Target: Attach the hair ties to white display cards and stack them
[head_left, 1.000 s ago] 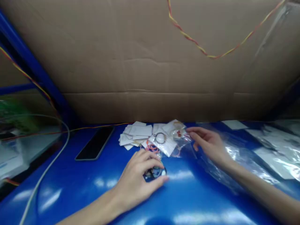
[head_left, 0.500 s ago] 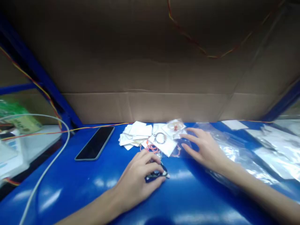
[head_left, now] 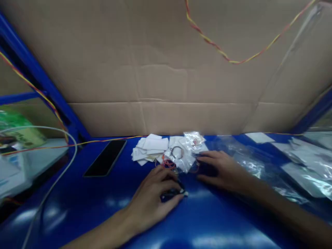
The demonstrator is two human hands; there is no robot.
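My left hand (head_left: 158,197) rests on the blue tabletop with fingers curled over a small bunch of dark cord bracelets (head_left: 168,195) with a pale tip, mostly hidden under the fingers. Just beyond it lie tangled red cord bracelets (head_left: 168,163). My right hand (head_left: 220,169) hovers low with fingers apart and nothing visible in them. To the left of its fingertips are a clear bag with a dark looped bracelet (head_left: 176,152) on white card and another small clear bag (head_left: 194,141) with something reddish inside. A pile of white cards (head_left: 151,147) is farther left.
A black phone (head_left: 105,159) lies at left. Clear plastic bags (head_left: 251,166) and white packets (head_left: 308,166) spread across the right. A cardboard panel (head_left: 166,83) stands behind, with a red-yellow twisted wire (head_left: 234,62) hanging before it. A white cable (head_left: 55,181) curves at left.
My right hand has shifted slightly left and toward me, its fingers lower and less spread. My left hand stays in place on the dark bracelets. The lighting on the table is dimmer.
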